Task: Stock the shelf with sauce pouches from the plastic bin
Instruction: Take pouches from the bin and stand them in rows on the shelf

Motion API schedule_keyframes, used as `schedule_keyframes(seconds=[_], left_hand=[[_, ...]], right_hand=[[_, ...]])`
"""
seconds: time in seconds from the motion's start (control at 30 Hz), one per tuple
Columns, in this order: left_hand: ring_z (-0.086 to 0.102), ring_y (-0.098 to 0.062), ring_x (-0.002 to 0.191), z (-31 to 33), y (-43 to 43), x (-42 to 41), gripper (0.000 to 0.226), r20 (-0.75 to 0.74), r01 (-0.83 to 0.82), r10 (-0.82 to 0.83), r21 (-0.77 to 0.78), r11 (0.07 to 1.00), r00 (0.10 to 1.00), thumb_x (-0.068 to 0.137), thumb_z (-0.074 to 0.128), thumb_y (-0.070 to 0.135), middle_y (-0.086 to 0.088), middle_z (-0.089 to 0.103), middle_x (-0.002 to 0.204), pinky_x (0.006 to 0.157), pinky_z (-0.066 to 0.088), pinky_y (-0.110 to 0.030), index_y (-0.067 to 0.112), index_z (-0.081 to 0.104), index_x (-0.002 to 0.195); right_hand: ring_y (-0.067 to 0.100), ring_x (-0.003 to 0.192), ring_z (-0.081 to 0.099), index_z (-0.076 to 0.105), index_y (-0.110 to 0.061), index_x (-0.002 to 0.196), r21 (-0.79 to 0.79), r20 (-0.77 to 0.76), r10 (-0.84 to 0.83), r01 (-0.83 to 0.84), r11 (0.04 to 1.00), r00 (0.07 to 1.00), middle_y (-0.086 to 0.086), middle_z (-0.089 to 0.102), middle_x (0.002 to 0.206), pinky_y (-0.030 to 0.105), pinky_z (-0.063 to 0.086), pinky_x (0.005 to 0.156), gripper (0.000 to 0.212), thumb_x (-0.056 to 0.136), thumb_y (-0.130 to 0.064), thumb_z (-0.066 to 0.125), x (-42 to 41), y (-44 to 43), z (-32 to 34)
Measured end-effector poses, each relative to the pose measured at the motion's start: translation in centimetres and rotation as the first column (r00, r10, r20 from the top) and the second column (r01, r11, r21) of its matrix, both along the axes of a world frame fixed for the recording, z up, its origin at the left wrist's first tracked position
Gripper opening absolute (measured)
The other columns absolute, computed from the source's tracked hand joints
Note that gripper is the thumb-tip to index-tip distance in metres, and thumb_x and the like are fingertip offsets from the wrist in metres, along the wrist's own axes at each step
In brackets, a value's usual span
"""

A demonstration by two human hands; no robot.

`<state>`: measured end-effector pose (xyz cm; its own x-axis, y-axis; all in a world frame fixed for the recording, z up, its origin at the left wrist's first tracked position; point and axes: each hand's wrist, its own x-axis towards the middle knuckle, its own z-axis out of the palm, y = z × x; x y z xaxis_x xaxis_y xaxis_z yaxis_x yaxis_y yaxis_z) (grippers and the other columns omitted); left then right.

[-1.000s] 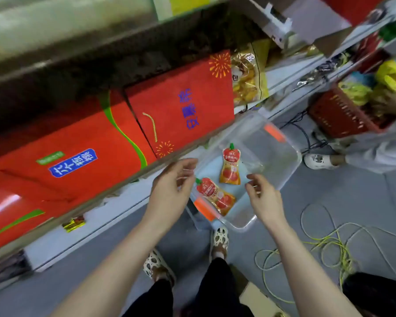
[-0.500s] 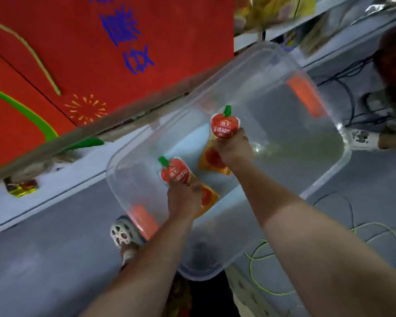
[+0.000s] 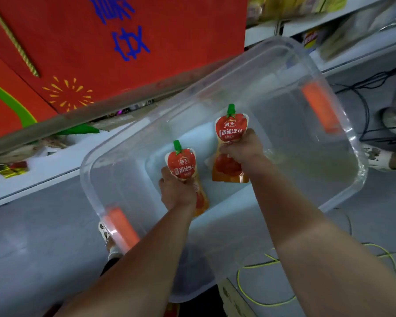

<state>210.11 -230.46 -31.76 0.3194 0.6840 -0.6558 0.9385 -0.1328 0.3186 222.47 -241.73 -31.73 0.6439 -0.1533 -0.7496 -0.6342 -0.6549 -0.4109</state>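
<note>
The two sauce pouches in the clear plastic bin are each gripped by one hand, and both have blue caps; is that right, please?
Not quite: the head view shows that the caps are green, not blue. The rest holds: in the clear plastic bin, the left hand grips one sauce pouch and the right hand grips the other pouch.

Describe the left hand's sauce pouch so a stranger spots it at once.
Find the clear plastic bin beside the red boxes. Of its two red, green-capped pouches, take the left pouch, gripped by the left hand, nearer the viewer than the right pouch in the right hand.
</note>
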Motion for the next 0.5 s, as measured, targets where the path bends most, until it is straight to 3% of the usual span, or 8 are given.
schedule_keyframes(seconds=[0.07, 0.13, 0.2, 0.27, 0.37, 0.5], left_hand=[[0.059, -0.034, 0.104, 0.7, 0.4, 0.0, 0.045, 0.069, 0.026, -0.021, -0.07, 0.997, 0.997, 0.083, 0.071, 0.028, -0.005, 0.06, 0.107, 0.08, 0.042, -0.035, 0.017, 0.045, 0.118], [0.06, -0.029, 0.101, 2.1, 0.7, 0.2, 0.041, 0.152, 0.053, -0.03, -0.147, 0.988, 0.988, 0.082, 0.071, 0.03, 0.001, 0.061, 0.103, 0.079, 0.044, -0.032, 0.019, 0.049, 0.114], [0.062, -0.028, 0.102, 3.7, 1.1, 0.0, 0.039, 0.232, 0.112, -0.062, -0.209, 0.971, 0.971, 0.082, 0.07, 0.032, -0.002, 0.064, 0.109, 0.086, 0.05, -0.038, 0.021, 0.052, 0.114], [0.063, -0.025, 0.1, 6.1, 1.5, -0.3, 0.038, 0.332, 0.137, -0.037, -0.284, 0.949, 0.942, 0.08, 0.069, 0.036, -0.001, 0.066, 0.11, 0.089, 0.052, -0.045, 0.025, 0.055, 0.113], [0.067, -0.02, 0.096, 10.1, 2.6, -1.3, 0.033, 0.433, 0.162, 0.017, -0.372, 0.914, 0.901, 0.074, 0.069, 0.043, 0.004, 0.069, 0.104, 0.088, 0.054, -0.048, 0.038, 0.058, 0.105], [0.065, -0.016, 0.096, 16.0, 5.5, -3.2, 0.023, 0.503, 0.243, 0.0, -0.418, 0.876, 0.864, 0.087, 0.069, 0.03, 0.004, 0.067, 0.107, 0.088, 0.055, -0.043, 0.04, 0.055, 0.103]], right_hand=[[0.029, 0.093, 0.07, 0.067, -0.014, 0.097, 0.142, 0.008, -0.036, 0.034, 0.989, 0.999, 0.01, 0.072, 0.097, 0.038, 0.058, 0.081, 0.048, 0.053, -0.028, 0.081, -0.3, -0.7, 1.1], [0.031, 0.094, 0.071, 0.067, -0.02, 0.088, 0.339, -0.01, -0.153, 0.147, 0.929, 0.988, 0.013, 0.073, 0.1, 0.047, 0.058, 0.087, 0.024, 0.07, -0.023, 0.083, -1.2, -1.1, 3.0], [0.028, 0.091, 0.073, 0.065, -0.022, 0.093, 0.453, -0.074, -0.301, 0.301, 0.839, 0.951, 0.01, 0.073, 0.101, 0.047, 0.059, 0.085, 0.01, 0.089, -0.028, 0.072, -2.5, -1.3, 5.4], [0.023, 0.085, 0.074, 0.066, -0.02, 0.101, 0.51, -0.073, -0.4, 0.379, 0.772, 0.914, 0.007, 0.075, 0.097, 0.042, 0.06, 0.081, 0.015, 0.095, -0.033, 0.062, -4.1, -1.4, 7.7], [0.023, 0.086, 0.074, 0.067, -0.014, 0.115, 0.55, -0.04, -0.471, 0.413, 0.726, 0.881, 0.007, 0.076, 0.099, 0.042, 0.059, 0.079, 0.028, 0.094, -0.032, 0.064, -6.7, -1.1, 11.7], [0.017, 0.073, 0.073, 0.066, -0.015, 0.111, 0.604, 0.012, -0.539, 0.423, 0.675, 0.842, 0.002, 0.076, 0.087, 0.034, 0.06, 0.067, 0.023, 0.092, -0.028, 0.066, -10.0, 0.5, 18.2]])
